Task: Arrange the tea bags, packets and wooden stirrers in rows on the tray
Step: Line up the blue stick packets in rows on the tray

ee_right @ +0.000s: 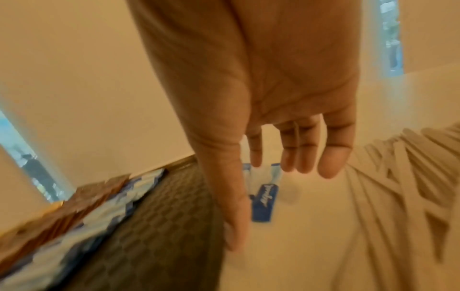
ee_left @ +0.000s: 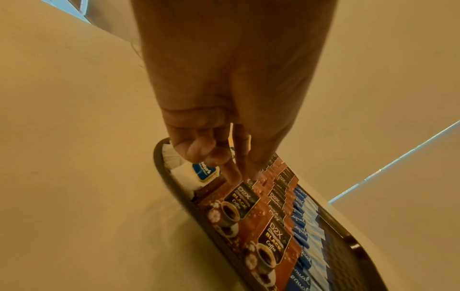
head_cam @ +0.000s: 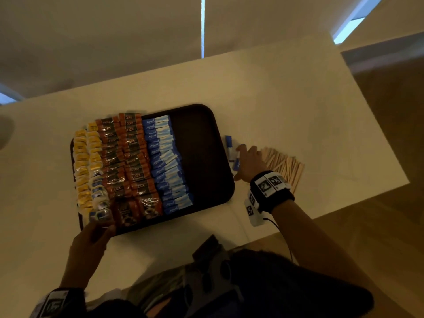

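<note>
The tray (head_cam: 202, 134) sits on the table (head_cam: 275, 92) with rows of tea bags (head_cam: 80, 161), coffee packets (head_cam: 128, 154) and blue packets (head_cam: 165, 161) filling its left part. The left hand (head_cam: 91, 237) is at the tray's near left corner, fingers loosely curled, one fingertip (ee_left: 232, 177) touching a coffee packet. The right hand (head_cam: 249, 164) hovers spread and relaxed over loose blue packets (head_cam: 231, 148) just right of the tray, with stirrers (head_cam: 284, 164) fanned out beside it

White table (head_cam: 263, 92) fills mid-frame in head view. Directly on it: dark tray (head_cam: 202, 143) at centre-left, loose blue packets (head_cam: 231, 150) just right of the tray's edge, wooden stirrers (head_cam: 284, 164) fanned out further right.
</note>
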Demonstrator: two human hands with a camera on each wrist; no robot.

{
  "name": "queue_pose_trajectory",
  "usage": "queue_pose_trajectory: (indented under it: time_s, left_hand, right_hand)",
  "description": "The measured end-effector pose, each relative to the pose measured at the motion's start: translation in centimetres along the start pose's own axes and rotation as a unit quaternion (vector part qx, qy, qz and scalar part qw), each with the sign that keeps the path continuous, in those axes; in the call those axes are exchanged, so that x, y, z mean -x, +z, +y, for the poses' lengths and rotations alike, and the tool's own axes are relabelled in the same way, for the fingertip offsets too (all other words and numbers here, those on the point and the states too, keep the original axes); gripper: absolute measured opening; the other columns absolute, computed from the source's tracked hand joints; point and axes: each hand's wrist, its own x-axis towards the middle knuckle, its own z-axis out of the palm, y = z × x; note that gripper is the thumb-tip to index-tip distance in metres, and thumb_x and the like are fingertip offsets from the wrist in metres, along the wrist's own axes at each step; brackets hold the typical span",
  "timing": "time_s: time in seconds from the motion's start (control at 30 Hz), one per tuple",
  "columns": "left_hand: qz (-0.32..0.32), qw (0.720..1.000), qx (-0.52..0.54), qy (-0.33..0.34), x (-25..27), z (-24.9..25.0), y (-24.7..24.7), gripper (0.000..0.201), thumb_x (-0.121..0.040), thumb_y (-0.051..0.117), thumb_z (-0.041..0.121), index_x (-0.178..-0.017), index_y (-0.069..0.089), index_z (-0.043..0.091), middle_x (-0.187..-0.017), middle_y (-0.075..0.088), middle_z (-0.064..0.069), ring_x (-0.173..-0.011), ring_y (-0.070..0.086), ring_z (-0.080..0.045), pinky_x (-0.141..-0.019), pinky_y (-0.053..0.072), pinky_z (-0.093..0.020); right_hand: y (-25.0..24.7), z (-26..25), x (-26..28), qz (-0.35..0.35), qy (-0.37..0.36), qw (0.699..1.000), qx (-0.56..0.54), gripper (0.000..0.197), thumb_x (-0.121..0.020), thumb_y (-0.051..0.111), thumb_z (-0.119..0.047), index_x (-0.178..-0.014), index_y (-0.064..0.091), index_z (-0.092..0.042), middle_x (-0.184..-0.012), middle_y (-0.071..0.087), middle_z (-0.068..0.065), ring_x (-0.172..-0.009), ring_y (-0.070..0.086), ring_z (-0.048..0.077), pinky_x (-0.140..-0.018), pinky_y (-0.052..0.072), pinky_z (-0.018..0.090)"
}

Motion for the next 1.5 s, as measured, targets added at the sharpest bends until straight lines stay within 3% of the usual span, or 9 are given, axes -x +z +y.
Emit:
queue_pose_trajectory:
  time_s: [0.27, 0.43, 0.57, 0.7, 0.8, 0.93, 1.1, 1.23, 1.5]
  left_hand:
    - [0.007, 1.000, 0.017, 0.010, 1.5, 1.5, 1.6, 0.010, -0.091, 0.059, 0.018, -0.098, 0.063, 0.012, -0.063, 0.052, -0.004, -0.058, 0.045, -0.022, -0.056, 0.038, -0.029]
    - [0.010, 1.000, 0.004, 0.026, 1.7, 1.5, 2.5, 0.007, -0.090, 0.059, 0.015, -0.093, 0.063, 0.011, -0.068, 0.057, -0.006, -0.054, 0.044, -0.022, -0.051, 0.038, -0.026]
    - [0.018, 1.000, -0.004, 0.025, 1.5, 1.0, 2.7, 0.005, -0.090, 0.059, 0.016, -0.091, 0.063, 0.014, -0.077, 0.061, -0.006, -0.055, 0.046, -0.022, -0.049, 0.040, -0.024]
    - [0.021, 0.999, -0.004, 0.029, 1.4, 0.9, 3.0, 0.002, -0.090, 0.060, 0.016, -0.090, 0.062, 0.016, -0.078, 0.062, -0.006, -0.054, 0.047, -0.022, -0.049, 0.040, -0.024]
    - [0.021, 0.999, 0.003, 0.029, 1.4, 1.1, 3.0, 0.004, -0.090, 0.059, 0.016, -0.092, 0.062, 0.015, -0.079, 0.063, -0.007, -0.055, 0.047, -0.023, -0.052, 0.039, -0.028]
    - [0.020, 0.999, 0.004, 0.029, 1.2, 1.2, 2.9, 0.005, -0.091, 0.059, 0.017, -0.093, 0.062, 0.016, -0.081, 0.064, -0.007, -0.055, 0.047, -0.024, -0.054, 0.039, -0.030]
    - [0.005, 1.000, 0.018, 0.022, 1.0, 1.4, 2.8, 0.006, -0.091, 0.058, 0.017, -0.094, 0.062, 0.015, -0.080, 0.064, -0.007, -0.057, 0.047, -0.020, -0.054, 0.039, -0.030]
    - [-0.004, 0.999, 0.040, 0.024, 0.9, 1.6, 2.7, 0.007, -0.091, 0.058, 0.013, -0.095, 0.063, 0.010, -0.069, 0.057, -0.003, -0.057, 0.044, -0.015, -0.053, 0.036, -0.026]
    - [-0.015, 0.999, 0.037, 0.020, 0.7, 1.5, 2.1, 0.007, -0.091, 0.058, 0.015, -0.096, 0.063, 0.013, -0.084, 0.065, -0.008, -0.062, 0.049, -0.012, -0.055, 0.039, -0.025]
  right_hand:
    - [0.5, 0.3, -0.9, 0.050, -0.096, 0.986, 0.131, 0.114, -0.063, 0.081, -0.046, -0.149, 0.007, -0.030, -0.131, 0.032, 0.015, -0.114, 0.038, 0.035, -0.088, 0.043, 0.047]
    - [0.4, -1.1, -1.9, 0.052, -0.137, 0.978, 0.147, 0.103, -0.064, 0.077, -0.052, -0.146, 0.019, -0.031, -0.132, 0.030, 0.014, -0.116, 0.034, 0.035, -0.091, 0.039, 0.046]
    - [0.6, -1.7, -1.8, 0.091, -0.138, 0.981, 0.099, 0.069, -0.075, 0.068, -0.051, -0.134, 0.041, -0.028, -0.134, 0.030, 0.013, -0.119, 0.033, 0.035, -0.093, 0.038, 0.046]
    - [0.7, -1.5, -1.7, 0.122, -0.115, 0.985, 0.038, 0.030, -0.089, 0.055, -0.036, -0.112, 0.057, -0.016, -0.125, 0.040, 0.011, -0.114, 0.037, 0.034, -0.087, 0.038, 0.042]
    - [0.4, -1.2, -1.6, 0.145, -0.093, 0.985, -0.001, 0.026, -0.092, 0.050, -0.029, -0.109, 0.059, -0.012, -0.120, 0.043, 0.012, -0.112, 0.038, 0.034, -0.084, 0.038, 0.041]
    - [0.7, -1.1, -0.4, 0.190, 0.048, 0.973, -0.124, 0.054, -0.082, 0.062, -0.043, -0.125, 0.043, -0.016, -0.127, 0.035, 0.014, -0.116, 0.035, 0.035, -0.092, 0.036, 0.043]
    - [1.8, -3.4, -0.1, 0.086, 0.165, 0.960, -0.209, 0.083, -0.084, 0.063, -0.043, -0.145, 0.016, -0.012, -0.146, 0.017, 0.019, -0.134, 0.021, 0.041, -0.105, 0.031, 0.048]
    - [1.7, -4.8, -1.6, 0.125, 0.159, 0.959, -0.200, 0.070, -0.081, 0.067, -0.030, -0.137, 0.029, -0.011, -0.140, 0.025, 0.017, -0.126, 0.029, 0.037, -0.096, 0.041, 0.045]
    - [1.2, -5.5, -3.1, 0.142, 0.107, 0.980, -0.090, 0.033, -0.094, 0.050, -0.016, -0.121, 0.041, -0.001, -0.125, 0.047, 0.016, -0.115, 0.046, 0.033, -0.086, 0.045, 0.042]
